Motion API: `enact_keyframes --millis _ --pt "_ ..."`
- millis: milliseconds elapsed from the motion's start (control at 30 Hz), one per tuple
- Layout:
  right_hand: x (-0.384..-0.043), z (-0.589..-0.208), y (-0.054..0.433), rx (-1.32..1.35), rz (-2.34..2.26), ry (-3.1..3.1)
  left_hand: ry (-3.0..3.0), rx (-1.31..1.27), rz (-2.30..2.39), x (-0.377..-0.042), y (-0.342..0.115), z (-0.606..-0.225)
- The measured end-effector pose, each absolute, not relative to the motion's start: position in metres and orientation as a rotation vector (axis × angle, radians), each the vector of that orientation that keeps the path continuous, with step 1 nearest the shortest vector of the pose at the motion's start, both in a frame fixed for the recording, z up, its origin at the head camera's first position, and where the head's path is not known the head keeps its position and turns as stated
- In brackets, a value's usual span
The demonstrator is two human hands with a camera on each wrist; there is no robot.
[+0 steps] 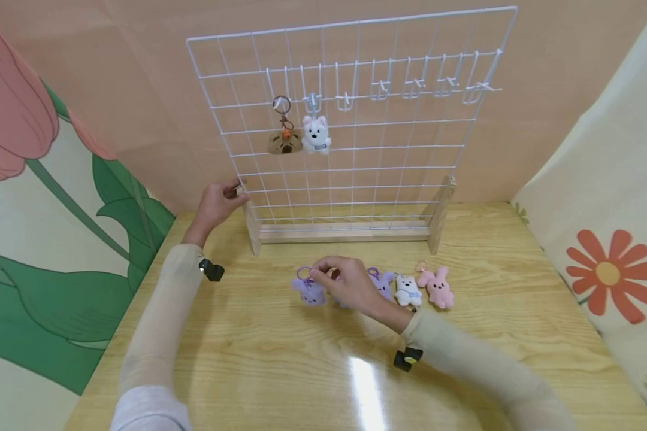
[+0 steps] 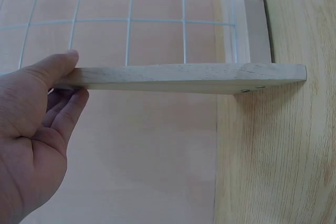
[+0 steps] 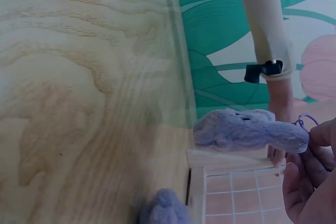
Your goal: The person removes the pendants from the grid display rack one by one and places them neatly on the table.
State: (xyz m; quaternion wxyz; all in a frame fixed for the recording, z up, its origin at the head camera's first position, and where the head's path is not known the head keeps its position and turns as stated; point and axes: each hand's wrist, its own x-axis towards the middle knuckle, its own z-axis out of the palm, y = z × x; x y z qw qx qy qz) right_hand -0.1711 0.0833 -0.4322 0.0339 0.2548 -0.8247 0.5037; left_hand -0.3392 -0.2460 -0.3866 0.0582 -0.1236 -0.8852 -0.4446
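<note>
My left hand (image 1: 217, 203) grips the upper end of the wooden side post (image 2: 173, 73) of a white wire grid rack (image 1: 356, 143). Thumb and fingers pinch the post from both sides in the left wrist view. Low over the table, my right hand (image 1: 350, 282) pinches a light purple plush keychain (image 1: 310, 293) by its purple ring (image 3: 306, 121). The plush dangles from the fingertips in the right wrist view. Another purple plush (image 3: 165, 208) lies below it, mostly covered by the right hand in the head view.
Right of that hand lie a purple plush keychain (image 1: 381, 284), a white one (image 1: 408, 291) and a pink one (image 1: 438, 288). A brown plush keychain (image 1: 284, 143) and a white dog keychain (image 1: 316, 135) hang from the rack's left hooks. Several bare hooks (image 1: 380, 88) continue rightward.
</note>
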Motion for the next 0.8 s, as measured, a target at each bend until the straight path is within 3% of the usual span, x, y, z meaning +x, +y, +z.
enact_keyframes --millis 800 --pt "-0.193 -0.465 0.083 0.771 1.435 -2.630 -2.677 -0.366 -1.360 -0.338 -0.245 -0.386"
